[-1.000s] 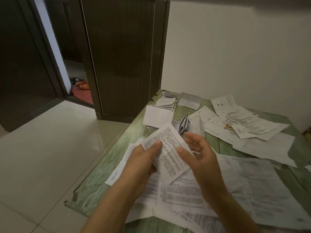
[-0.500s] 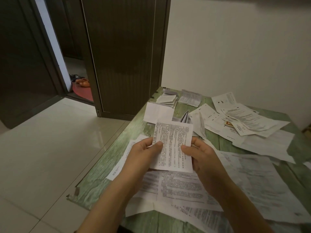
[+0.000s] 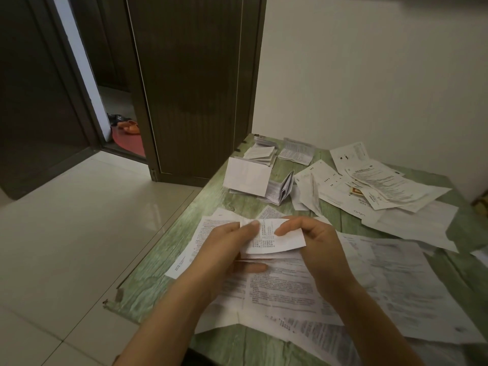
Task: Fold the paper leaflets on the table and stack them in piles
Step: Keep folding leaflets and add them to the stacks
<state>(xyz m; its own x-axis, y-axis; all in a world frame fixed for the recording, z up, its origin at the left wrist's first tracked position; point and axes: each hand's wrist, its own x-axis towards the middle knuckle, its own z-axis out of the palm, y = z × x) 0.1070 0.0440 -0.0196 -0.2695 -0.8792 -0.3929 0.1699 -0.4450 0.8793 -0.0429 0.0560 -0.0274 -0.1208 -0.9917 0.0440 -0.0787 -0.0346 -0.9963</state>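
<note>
A small printed leaflet [image 3: 277, 240] is held just above the green table [image 3: 161, 262], bent over into a fold. My left hand [image 3: 224, 249] pinches its left edge with thumb on top. My right hand [image 3: 314, 241] pinches its right side, thumb pressing the upper flap. Under my hands lie large unfolded leaflets [image 3: 285, 289]. Piles of folded leaflets stand at the far end: one with a blank white sheet on top [image 3: 247, 178], one at the table corner [image 3: 260, 153], and a single folded one [image 3: 297, 150].
More unfolded sheets [image 3: 380, 188] spread over the far right of the table. A dark folding door [image 3: 195, 85] stands beyond the table's left end, with a doorway and orange slippers [image 3: 129, 127] behind. Pale floor tiles lie to the left.
The leaflet was held flat and upright between both hands; now its top half has been bent down toward me into a fold, and both hands have closed in over it.
</note>
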